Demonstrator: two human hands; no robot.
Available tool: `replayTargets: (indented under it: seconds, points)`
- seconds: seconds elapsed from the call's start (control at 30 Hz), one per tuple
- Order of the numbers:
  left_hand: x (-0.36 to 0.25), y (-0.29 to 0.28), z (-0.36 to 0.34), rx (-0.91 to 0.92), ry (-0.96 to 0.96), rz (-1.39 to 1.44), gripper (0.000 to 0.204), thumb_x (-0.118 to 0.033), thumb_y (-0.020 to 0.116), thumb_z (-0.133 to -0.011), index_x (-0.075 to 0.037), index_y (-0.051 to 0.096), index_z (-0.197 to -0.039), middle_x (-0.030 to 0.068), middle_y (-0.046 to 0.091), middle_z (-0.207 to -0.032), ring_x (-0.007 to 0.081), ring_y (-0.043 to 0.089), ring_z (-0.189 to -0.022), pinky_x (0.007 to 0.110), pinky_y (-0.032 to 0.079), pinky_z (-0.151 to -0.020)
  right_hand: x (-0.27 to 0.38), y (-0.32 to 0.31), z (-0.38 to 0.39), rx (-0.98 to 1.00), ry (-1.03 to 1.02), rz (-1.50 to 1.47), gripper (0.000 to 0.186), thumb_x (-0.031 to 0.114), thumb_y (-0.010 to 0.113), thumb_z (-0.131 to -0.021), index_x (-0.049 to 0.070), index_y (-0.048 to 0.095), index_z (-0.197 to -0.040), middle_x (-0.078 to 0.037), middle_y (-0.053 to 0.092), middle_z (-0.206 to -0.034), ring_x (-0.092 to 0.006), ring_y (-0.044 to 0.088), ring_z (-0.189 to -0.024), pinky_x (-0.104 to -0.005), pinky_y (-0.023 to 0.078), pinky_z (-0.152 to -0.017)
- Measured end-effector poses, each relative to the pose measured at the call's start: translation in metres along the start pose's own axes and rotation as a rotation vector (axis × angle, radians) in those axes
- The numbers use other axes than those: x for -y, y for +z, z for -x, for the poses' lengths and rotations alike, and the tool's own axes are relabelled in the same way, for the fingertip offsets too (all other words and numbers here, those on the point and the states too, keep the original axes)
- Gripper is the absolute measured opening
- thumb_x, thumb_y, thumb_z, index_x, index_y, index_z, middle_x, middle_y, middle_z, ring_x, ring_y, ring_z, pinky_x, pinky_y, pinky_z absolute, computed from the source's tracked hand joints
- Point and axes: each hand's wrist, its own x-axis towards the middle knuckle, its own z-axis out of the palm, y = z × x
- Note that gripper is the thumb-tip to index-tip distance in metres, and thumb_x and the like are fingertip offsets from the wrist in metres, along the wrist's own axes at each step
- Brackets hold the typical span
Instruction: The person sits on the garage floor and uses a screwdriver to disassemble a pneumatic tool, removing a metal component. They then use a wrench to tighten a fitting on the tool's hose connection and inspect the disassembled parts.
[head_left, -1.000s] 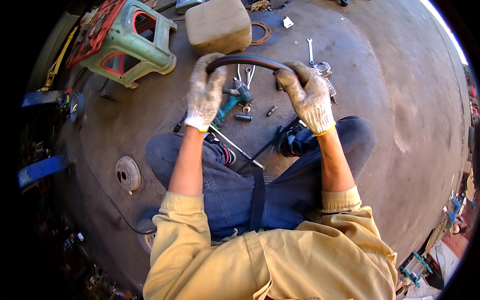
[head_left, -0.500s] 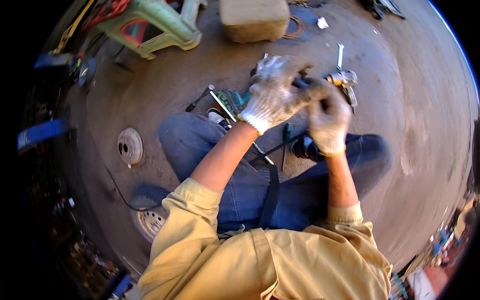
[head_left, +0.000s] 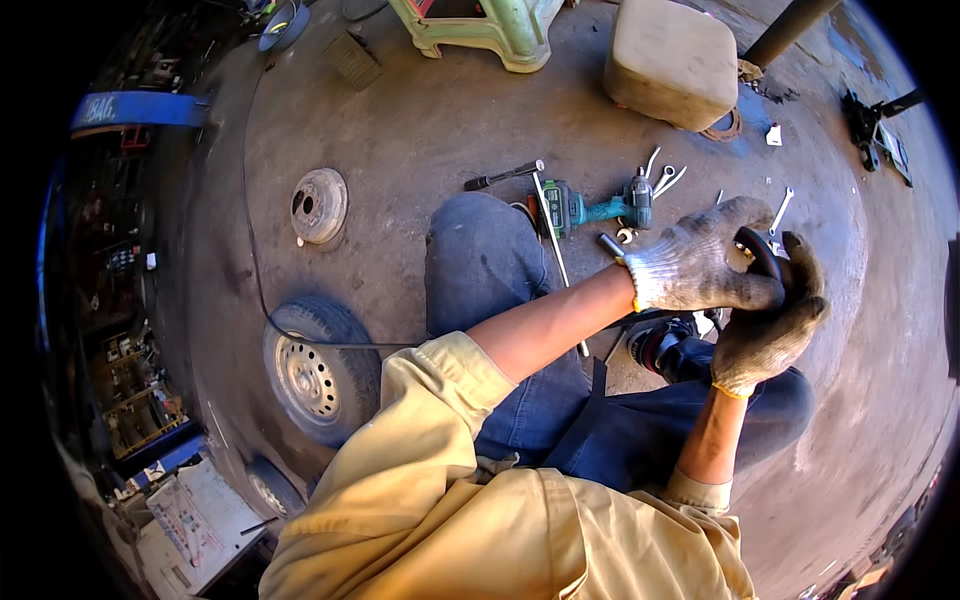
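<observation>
My gloved left hand (head_left: 715,262) and gloved right hand (head_left: 770,330) are close together at the right, both gripping a black curved rubber strip (head_left: 762,252), partly hidden by the gloves. Behind them on the floor lie a silver wrench (head_left: 784,210) and, farther left, a teal cordless impact tool (head_left: 605,208) among several wrenches (head_left: 668,175). A long steel bar (head_left: 558,262) with a swivel head stands out beside my bent left knee (head_left: 480,262). A small metal cylinder (head_left: 610,244) shows just left of my left glove.
A spare wheel (head_left: 325,375) with a cable (head_left: 255,280) over it lies at my left, below a metal drum (head_left: 318,205). A green stool (head_left: 515,30) and beige cushion block (head_left: 670,60) stand ahead. A black jack (head_left: 880,140) sits far right; cluttered shelving (head_left: 140,390) lines the left.
My view has swung leftward, so the scene shifts right in frame. My hands, earlier apart holding the strip in an arc, have come together, bending it tighter.
</observation>
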Motion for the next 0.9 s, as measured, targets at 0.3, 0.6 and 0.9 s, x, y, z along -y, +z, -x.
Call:
replayTargets:
  seconds: [0.3,0.6,0.9]
  points:
    - [-0.005,-0.003,0.002,-0.030,0.033,0.022,0.069,-0.048,0.078,-0.069,-0.002,0.057,-0.116,0.0159,0.065,-0.101,0.0253,0.063,-0.093,0.035,0.050,-0.084,-0.009,0.014,0.016,0.127,-0.103,0.012,0.080,0.064,0.034,-0.094,-0.008,0.046,-0.128,-0.021,0.051,-0.129,-0.0317,0.057,-0.111,-0.0384,0.047,-0.095]
    - [-0.011,0.000,0.011,-0.388,0.000,0.135,0.040,-0.028,0.076,-0.075,-0.004,0.059,-0.103,0.0068,0.067,-0.086,0.0143,0.063,-0.074,0.031,0.053,-0.070,-0.014,0.031,0.015,0.076,-0.089,-0.113,0.061,0.046,0.052,-0.095,-0.001,0.043,-0.133,-0.010,0.054,-0.113,-0.0188,0.054,-0.102,-0.0315,0.043,-0.094]
    - [-0.027,-0.037,0.016,-0.457,0.096,0.480,0.025,-0.014,0.062,-0.084,-0.002,0.052,-0.103,0.0029,0.050,-0.065,0.0147,0.049,-0.054,0.033,0.047,-0.056,-0.051,0.016,0.014,0.673,0.076,0.242,0.050,0.042,0.065,-0.087,0.003,0.058,-0.116,-0.021,0.063,-0.098,-0.0366,0.063,-0.093,-0.0405,0.049,-0.081]
